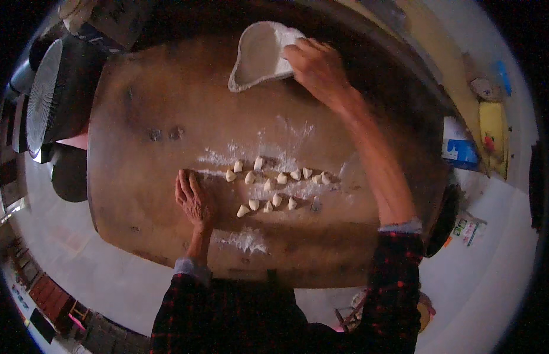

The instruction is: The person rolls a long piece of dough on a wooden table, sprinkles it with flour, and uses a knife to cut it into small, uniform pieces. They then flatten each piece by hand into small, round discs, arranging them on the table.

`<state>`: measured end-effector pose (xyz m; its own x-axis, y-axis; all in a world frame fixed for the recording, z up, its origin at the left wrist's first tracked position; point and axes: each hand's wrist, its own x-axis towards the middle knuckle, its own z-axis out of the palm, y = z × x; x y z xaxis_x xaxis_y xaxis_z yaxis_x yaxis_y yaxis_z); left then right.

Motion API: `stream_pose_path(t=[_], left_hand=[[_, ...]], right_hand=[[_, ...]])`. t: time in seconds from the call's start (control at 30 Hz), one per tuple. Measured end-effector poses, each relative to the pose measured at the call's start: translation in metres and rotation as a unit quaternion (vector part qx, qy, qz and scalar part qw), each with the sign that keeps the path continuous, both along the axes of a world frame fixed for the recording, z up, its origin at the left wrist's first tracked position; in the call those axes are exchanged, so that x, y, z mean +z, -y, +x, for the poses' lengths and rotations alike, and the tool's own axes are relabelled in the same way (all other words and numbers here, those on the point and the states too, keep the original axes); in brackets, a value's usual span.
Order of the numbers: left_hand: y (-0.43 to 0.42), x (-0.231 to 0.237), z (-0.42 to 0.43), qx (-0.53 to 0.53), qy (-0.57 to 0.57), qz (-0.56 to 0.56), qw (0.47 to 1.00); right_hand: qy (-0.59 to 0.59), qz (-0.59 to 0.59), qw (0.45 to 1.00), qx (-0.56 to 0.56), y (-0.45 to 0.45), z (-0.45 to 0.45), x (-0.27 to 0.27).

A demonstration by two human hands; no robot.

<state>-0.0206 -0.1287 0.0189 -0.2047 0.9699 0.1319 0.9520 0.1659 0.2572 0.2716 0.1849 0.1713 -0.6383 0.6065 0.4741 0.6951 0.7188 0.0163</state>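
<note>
Several small pieces of pale dough (282, 178) lie scattered over the middle of a brown wooden board (137, 186), among streaks of white flour (245, 242). To the left of the dough, my left hand (193, 201) rests flat on the board, touching no dough piece. At the far side of the board, my right hand (314, 62) reaches into a pale, floury, pear-shaped container (259, 53) and touches its right side. Its fingertips are partly hidden, so whether they grip the rim or the flour is unclear.
A dark round-topped object with a ribbed pale face (45, 99) stands beyond the board's left edge. A cardboard box (115, 22) is at the upper left. On the right lie a blue and white package (460, 148) and a yellow packet (493, 132).
</note>
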Motion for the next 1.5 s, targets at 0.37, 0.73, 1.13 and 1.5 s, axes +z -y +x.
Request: stream_pose_path(t=[0.37,0.73,1.13,1.5], left_hand=[[-0.008,0.001,0.012,-0.016,0.018,0.018,1.0],[-0.002,0.006,0.004,-0.01,0.01,0.023,1.0],[-0.002,-0.004,-0.003,-0.047,0.041,0.043,0.997],[0.032,0.0,0.043,-0.398,0.049,-0.003,0.916]], right_hand=[[-0.073,-0.323,0.932,-0.149,-0.079,-0.011,-0.119],[-0.186,-0.684,0.684,-0.171,0.138,0.01,0.061],[-0.348,-0.36,0.843,-0.196,0.258,0.016,-0.028],[-0.041,-0.289,0.899,-0.326,0.342,-0.049,-0.116]])
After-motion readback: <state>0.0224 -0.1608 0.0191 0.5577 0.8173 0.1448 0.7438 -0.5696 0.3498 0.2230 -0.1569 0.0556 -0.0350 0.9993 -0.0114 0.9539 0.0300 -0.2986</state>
